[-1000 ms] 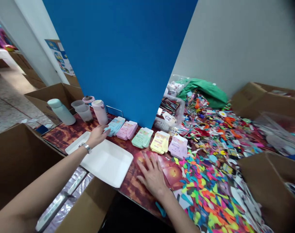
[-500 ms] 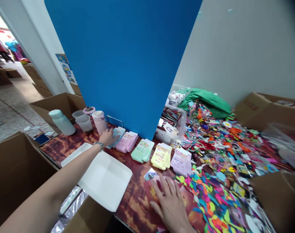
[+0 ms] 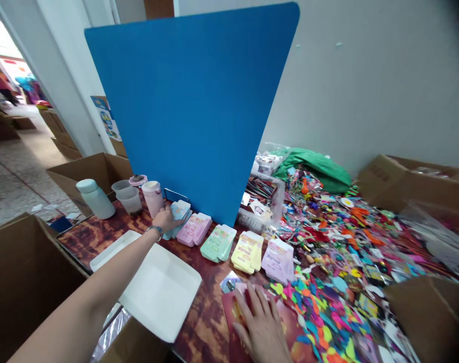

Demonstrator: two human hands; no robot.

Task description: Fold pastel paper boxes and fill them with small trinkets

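Observation:
My left hand [image 3: 166,220] reaches forward over the white tray [image 3: 153,282] and closes its fingers on the stack of light blue cards [image 3: 178,214] at the left end of a row. To the right lie further stacks: pink cards [image 3: 194,229], green cards [image 3: 218,243], yellow cards [image 3: 247,251] and lilac cards [image 3: 278,260]. My right hand [image 3: 261,327] lies flat, fingers spread, on red printed sheets [image 3: 289,327] near the table's front edge.
A tall blue divider [image 3: 199,111] stands behind the cards. A pink cup [image 3: 153,198], clear cups [image 3: 130,198] and a pale bottle [image 3: 95,198] stand at the left. Colourful small pieces [image 3: 335,282] cover the right of the table. Cardboard boxes [image 3: 406,186] surround it.
My left hand has moved forward from the tray's far edge onto the blue card stack and closed on it. My right hand stays flat on the red sheets; the view has tilted upward.

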